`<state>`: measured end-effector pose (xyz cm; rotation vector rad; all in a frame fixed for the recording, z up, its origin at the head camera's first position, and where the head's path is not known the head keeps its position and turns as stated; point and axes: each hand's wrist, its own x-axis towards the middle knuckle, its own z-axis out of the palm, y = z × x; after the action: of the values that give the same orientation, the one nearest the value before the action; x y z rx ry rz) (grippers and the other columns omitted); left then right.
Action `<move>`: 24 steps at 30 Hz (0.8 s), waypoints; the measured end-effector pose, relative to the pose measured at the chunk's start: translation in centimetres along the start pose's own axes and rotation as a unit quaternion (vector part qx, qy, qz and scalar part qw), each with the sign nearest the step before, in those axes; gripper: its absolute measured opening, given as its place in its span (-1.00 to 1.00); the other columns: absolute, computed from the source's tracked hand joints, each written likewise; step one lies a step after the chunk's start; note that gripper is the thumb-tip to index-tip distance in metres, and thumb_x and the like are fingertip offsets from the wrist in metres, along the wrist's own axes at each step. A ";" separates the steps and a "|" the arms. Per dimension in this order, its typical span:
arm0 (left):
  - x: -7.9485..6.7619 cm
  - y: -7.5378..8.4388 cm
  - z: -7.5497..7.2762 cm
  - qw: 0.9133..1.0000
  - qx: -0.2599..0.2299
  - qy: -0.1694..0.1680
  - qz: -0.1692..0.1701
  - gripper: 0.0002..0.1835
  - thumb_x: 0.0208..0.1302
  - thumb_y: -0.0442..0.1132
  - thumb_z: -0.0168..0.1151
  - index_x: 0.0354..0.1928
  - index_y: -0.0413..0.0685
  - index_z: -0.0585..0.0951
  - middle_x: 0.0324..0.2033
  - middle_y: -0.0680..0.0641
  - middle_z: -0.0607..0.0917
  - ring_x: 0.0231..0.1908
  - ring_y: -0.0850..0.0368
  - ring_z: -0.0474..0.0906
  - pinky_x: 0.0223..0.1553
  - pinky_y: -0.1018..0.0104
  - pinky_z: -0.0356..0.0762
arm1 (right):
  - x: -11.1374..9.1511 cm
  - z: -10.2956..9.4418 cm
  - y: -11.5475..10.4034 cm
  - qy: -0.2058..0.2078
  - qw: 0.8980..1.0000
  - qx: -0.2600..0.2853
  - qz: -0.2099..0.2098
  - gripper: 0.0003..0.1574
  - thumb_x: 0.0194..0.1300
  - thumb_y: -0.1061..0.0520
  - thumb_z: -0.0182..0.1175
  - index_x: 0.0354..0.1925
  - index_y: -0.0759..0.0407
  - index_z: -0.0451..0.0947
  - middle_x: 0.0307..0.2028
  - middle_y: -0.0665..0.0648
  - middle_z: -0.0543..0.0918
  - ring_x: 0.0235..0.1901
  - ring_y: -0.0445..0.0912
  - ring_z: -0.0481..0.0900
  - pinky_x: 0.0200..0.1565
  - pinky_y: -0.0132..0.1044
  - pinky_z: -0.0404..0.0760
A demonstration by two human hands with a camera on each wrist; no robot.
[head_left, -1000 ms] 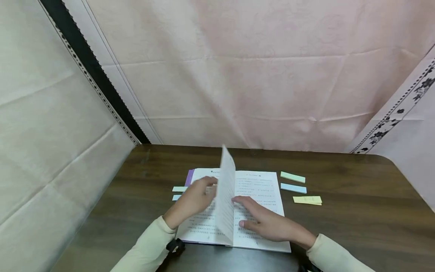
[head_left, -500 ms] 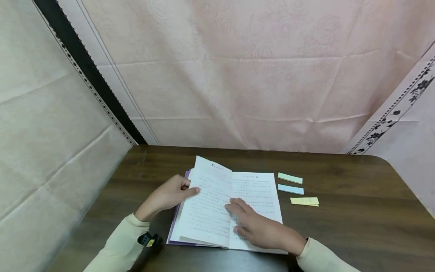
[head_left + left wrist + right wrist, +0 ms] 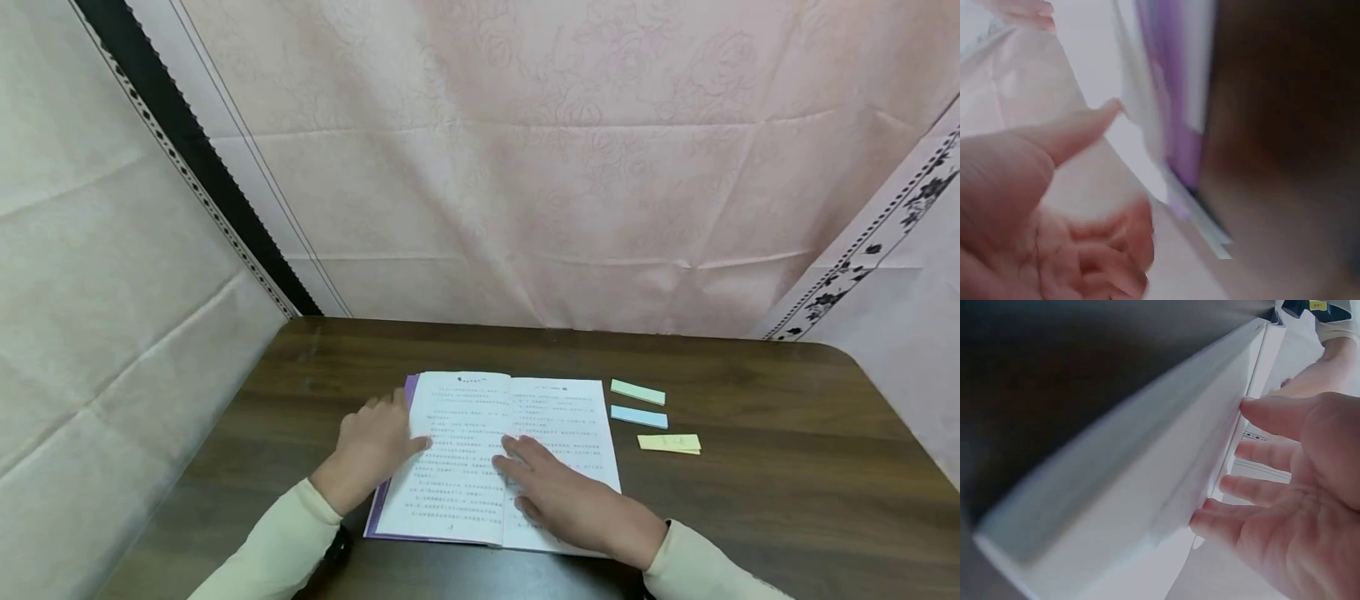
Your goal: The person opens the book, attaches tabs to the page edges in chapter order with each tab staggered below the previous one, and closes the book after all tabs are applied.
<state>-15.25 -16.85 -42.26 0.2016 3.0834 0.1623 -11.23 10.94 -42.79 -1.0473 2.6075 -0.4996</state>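
Note:
An open book with a purple cover lies flat on the table, its printed pages spread. At its left edge is my left hand, thumb stretched onto the left page and the other fingers beside the margin. In the left wrist view that hand's thumb reaches the page edge, near the blurred purple cover. My right hand lies over the right page near the spine with fingers spread. The right wrist view has its fingertips touching the page.
Right of the book lie a green sticky strip, a blue sticky strip and yellow sticky strips. The brown wooden table meets a pale cloth at its back edge.
A leaf that stood upright at the spine has been turned leftward by the left hand and now lies flat on the left side. The right hand has stayed on the right page.

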 end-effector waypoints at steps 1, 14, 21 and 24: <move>-0.1 0.5 -0.2 1.000 0.010 0.008 0.015 -0.17 0.16 0.20 0.58 0.19 -0.36 0.59 -0.09 -0.29 0.72 -0.15 -0.11 0.65 -0.32 0.06 0.69 | 0.1 -0.1 -0.1 -0.002 1.000 -0.006 0.001 -0.32 0.59 0.16 0.18 0.56 0.18 0.31 0.62 0.23 0.19 0.61 0.17 0.11 0.49 0.11 0.30; 1.3 5.4 -0.5 0.972 -0.087 -0.105 0.189 -0.05 -0.04 0.09 0.73 0.42 0.04 0.52 0.35 -0.08 0.49 0.31 -0.08 0.41 0.13 0.00 0.63 | 0.4 -0.5 0.2 0.002 0.999 -0.033 -0.007 -0.31 0.51 0.19 0.29 0.50 0.20 0.36 0.56 0.27 0.28 0.55 0.23 0.22 0.43 0.13 0.38; 1.3 6.0 -0.4 0.975 -0.077 -0.122 0.171 -0.08 -0.10 0.01 0.77 0.36 0.08 0.55 0.26 -0.07 0.54 0.21 -0.06 0.46 0.03 0.05 0.66 | 0.4 -0.4 0.2 0.006 0.999 -0.038 -0.020 -0.32 0.50 0.16 0.31 0.49 0.15 0.38 0.54 0.25 0.31 0.54 0.16 0.25 0.43 0.10 0.40; 1.1 6.3 -0.5 0.976 -0.071 -0.125 0.166 -0.08 -0.09 -0.01 0.78 0.35 0.04 0.53 0.24 -0.09 0.55 0.16 -0.04 0.47 0.02 0.04 0.66 | 0.2 -0.6 0.4 0.011 0.999 -0.031 -0.031 -0.33 0.51 0.16 0.30 0.48 0.16 0.39 0.54 0.26 0.32 0.54 0.15 0.26 0.43 0.09 0.40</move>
<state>-15.55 -10.50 -41.10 0.6752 2.7524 0.3396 -11.85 11.18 -42.45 -1.1511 2.6323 -0.4494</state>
